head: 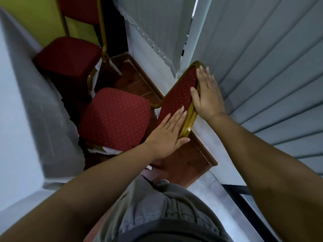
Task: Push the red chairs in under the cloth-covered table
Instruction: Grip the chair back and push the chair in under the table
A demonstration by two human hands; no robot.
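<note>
Near chair point(115, 117): both hands flat on its backrest point(178, 95), fingers spread – left hand point(167, 135), right hand point(206, 95). Tablecloth point(43, 105) left.

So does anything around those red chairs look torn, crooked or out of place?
Yes. Torn whitish wrapping hangs ragged from the gold frame under the near chair's seat, with more scraps by the far chair. Otherwise nothing looks spilled or broken.

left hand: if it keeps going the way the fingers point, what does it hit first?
The left hand already lies flat on the near chair's red backrest, fingers pointing up along the padding. Sliding straight on, it would likely meet the gold frame at the backrest's far corner, then the white curtain; depth is unclear.
</note>
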